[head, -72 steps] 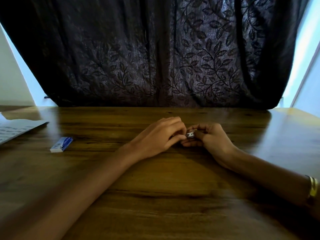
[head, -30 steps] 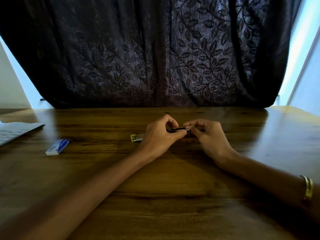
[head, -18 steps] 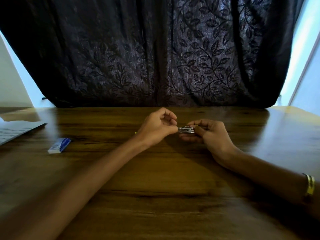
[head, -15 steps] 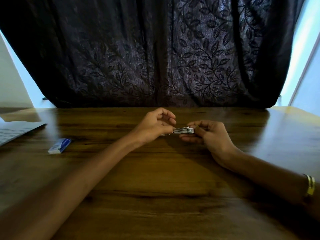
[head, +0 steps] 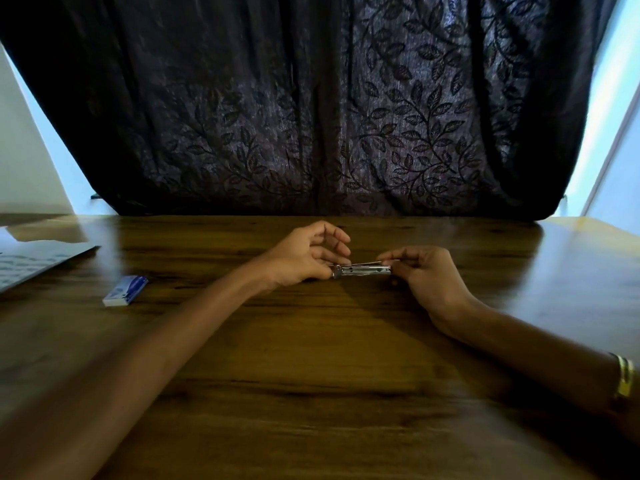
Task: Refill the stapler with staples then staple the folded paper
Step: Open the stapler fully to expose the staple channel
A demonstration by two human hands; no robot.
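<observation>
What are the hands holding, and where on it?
The stapler: left hand pinches its left end, right hand grips its right end.

Stapler (head: 362, 270) between my left hand (head: 304, 258) and right hand (head: 427, 275), mid-table (head: 311, 358). Staple box (head: 125, 291) left; paper (head: 34, 263) far left; curtain (head: 311, 105) behind.

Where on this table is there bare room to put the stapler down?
Bare wood lies between the two forearms, in front of the stapler. More lies right of the right hand, out to the table edge. The left side is more crowded: the staple box and paper sit beyond the left hand.
</observation>
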